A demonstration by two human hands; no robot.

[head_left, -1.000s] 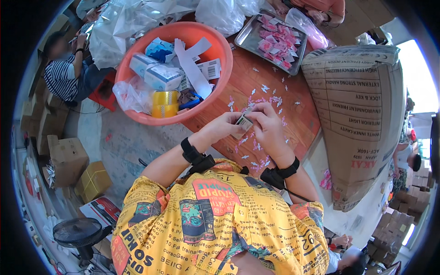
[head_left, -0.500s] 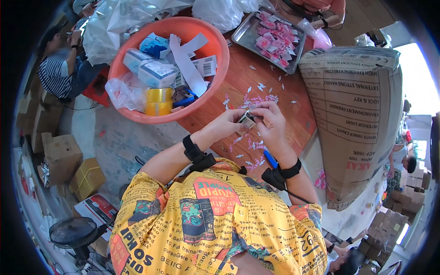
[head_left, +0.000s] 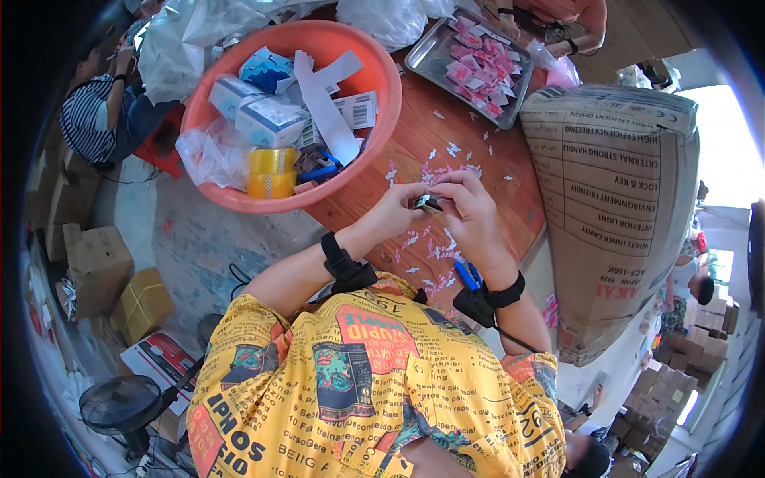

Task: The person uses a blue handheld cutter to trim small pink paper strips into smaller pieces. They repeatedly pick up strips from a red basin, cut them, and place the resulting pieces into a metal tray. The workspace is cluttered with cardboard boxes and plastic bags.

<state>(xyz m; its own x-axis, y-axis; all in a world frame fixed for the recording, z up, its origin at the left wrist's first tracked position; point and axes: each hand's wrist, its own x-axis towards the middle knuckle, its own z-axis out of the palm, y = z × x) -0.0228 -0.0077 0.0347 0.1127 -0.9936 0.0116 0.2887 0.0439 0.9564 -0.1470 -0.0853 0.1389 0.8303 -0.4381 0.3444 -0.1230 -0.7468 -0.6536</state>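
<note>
My left hand (head_left: 398, 209) and my right hand (head_left: 472, 205) meet over the reddish wooden table (head_left: 502, 171). Between their fingertips is a small dark piece with a pale part (head_left: 428, 203), too small to name; both hands pinch it. Under and around the hands lie scattered tiny pink and white bits (head_left: 437, 247). Close to my right wrist is a blue-handled object (head_left: 468, 276), partly hidden by the arm and its black strap. Beyond the hands, a metal tray (head_left: 505, 119) carries a heap of pink and white pieces (head_left: 480, 68).
An orange tub (head_left: 386, 119) at left holds yellow tape rolls (head_left: 271, 172), packets and paper strips. A big brown carton bag (head_left: 610, 215) stands at right. Another person's arm (head_left: 586, 40) is beyond the tray; a person in stripes (head_left: 88, 123) sits far left. A fan (head_left: 119, 402) stands lower left.
The held piece has turned in my fingers: its pale printed face showed before and now mostly its dark side shows. Both hands stay in nearly the same place.
</note>
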